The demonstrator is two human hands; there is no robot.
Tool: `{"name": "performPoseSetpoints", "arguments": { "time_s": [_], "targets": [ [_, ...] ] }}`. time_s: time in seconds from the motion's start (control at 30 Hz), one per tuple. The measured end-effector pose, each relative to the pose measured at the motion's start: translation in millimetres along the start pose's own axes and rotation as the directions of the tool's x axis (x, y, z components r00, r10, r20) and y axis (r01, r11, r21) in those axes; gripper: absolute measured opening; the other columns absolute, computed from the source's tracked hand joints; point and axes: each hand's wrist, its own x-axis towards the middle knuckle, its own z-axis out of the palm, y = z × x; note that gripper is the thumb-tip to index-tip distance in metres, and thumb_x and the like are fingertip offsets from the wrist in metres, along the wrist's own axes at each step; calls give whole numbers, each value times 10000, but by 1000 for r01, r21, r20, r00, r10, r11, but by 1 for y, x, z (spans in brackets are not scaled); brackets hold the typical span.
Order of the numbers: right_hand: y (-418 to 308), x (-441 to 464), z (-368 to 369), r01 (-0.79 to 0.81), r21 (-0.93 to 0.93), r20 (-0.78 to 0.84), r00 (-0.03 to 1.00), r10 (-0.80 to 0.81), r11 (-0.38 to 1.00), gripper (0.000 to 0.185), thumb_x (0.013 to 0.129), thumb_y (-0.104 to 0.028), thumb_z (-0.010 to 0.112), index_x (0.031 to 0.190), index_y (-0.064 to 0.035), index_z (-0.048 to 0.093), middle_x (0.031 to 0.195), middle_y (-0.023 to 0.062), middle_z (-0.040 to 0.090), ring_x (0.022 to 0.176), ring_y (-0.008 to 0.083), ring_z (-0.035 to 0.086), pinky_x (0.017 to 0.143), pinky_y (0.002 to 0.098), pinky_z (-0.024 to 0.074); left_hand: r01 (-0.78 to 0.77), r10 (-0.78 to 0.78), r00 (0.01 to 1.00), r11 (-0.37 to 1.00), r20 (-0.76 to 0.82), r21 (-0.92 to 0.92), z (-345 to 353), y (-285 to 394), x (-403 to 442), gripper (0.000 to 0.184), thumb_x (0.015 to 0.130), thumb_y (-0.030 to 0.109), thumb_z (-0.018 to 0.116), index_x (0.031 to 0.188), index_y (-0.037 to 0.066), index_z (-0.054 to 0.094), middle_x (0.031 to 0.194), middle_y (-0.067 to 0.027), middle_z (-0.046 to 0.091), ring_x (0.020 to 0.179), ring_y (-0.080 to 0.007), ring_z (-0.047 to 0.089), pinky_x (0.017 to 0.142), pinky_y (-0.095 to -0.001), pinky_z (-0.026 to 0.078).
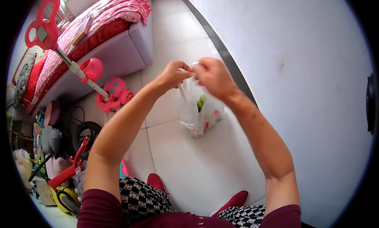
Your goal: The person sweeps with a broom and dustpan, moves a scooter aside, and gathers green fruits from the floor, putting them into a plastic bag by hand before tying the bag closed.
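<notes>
A thin white plastic bag point(190, 116) with red print hangs above the tiled floor, below both hands. Green round fruit point(201, 103) shows through its opening. My left hand point(176, 74) pinches the top of the bag at its left side. Close beside it, my right hand point(213, 76) is closed at the bag's top right, slightly blurred, with a bit of white showing at its fingers. The two hands almost touch.
A bed point(106, 50) with pink bedding stands at the upper left. Before it is a pink toy scooter point(90, 70). A small red-framed bike point(65, 174) and clutter lie at the left. A pale wall point(312, 89) rises on the right.
</notes>
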Motion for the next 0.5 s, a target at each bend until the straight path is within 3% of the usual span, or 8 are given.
{"name": "performPoseSetpoints", "arguments": {
  "time_s": [0.03, 0.07, 0.2, 0.23, 0.27, 0.33, 0.43, 0.5],
  "targets": [
    [5, -1, -15, -21, -151, -50, 999, 13, 988, 220, 903, -137, 495, 801, 33, 589, 693, 56, 586, 639, 125, 565, 619, 273, 475, 20, -21, 1000, 999, -23, -38, 1, 2, -4, 251, 827, 179, 646, 1007, 7, 616, 763, -21, 572, 633, -88, 499, 531, -241, 403],
    [10, -8, -18, 50, -44, -175, 983, -57, 998, 203, 848, -119, 542, 733, 47, 556, 623, 149, 541, 565, 229, 507, 566, 357, 435, 20, -22, 999, 999, -33, -36, 0, 3, -6, 251, 827, 179, 646, 1007, 7, 616, 763, -21, 572, 633, -88, 499, 531, -241, 403],
    [45, -26, -31, 141, -119, -255, 952, -167, 983, 160, 865, -129, 595, 852, 31, 591, 785, 103, 589, 728, 194, 558, 668, 301, 454, -67, 59, 988, 996, 142, 53, 4, 3, -12, 307, 803, 109, 633, 1091, 9, 593, 787, -28, 579, 668, -95, 523, 567, -251, 430],
    [44, -30, -35, 10, -2, -194, 981, -10, 1000, 179, 913, -161, 568, 907, 15, 603, 925, 43, 611, 864, 95, 527, 774, 253, 443, -193, 168, 970, 972, 177, 133, 6, 5, -14, 323, 793, 79, 609, 1108, 9, 584, 782, -39, 579, 675, -109, 531, 593, -266, 446],
    [51, -31, -36, -91, 218, -142, 982, 124, 972, 181, 918, -168, 567, 955, 5, 609, 946, 34, 618, 908, 112, 554, 824, 243, 428, -315, 270, 938, 925, 215, 212, 6, 10, -19, 344, 783, 49, 585, 1125, 9, 574, 778, -51, 579, 681, -124, 540, 619, -282, 461],
    [60, -34, -31, -45, 486, -134, 983, 126, 873, 168, 930, -171, 554, 966, -13, 597, 935, 30, 618, 928, 122, 571, 852, 249, 426, -442, 403, 896, 848, 185, 292, 10, 20, -36, 372, 764, 4, 535, 1133, 18, 568, 809, -84, 580, 727, -180, 568, 677, -316, 480],
    [66, -35, -27, -18, 665, -87, 991, 102, 746, 152, 901, -142, 602, 962, -4, 588, 897, 48, 618, 856, 115, 581, 785, 265, 464, -554, 537, 830, 756, 153, 349, 15, 23, -49, 405, 743, -54, 499, 1129, 44, 576, 927, -117, 585, 862, -270, 589, 742, -361, 481],
    [52, -40, -28, -15, 631, -39, 998, 51, 776, 138, 893, -121, 611, 974, -14, 581, 892, 47, 615, 861, 115, 579, 783, 269, 466, -647, 648, 745, 645, 158, 407, 15, 34, -62, 431, 718, -88, 527, 1126, 48, 560, 924, -130, 575, 870, -293, 584, 756, -388, 482]
  ]
}}
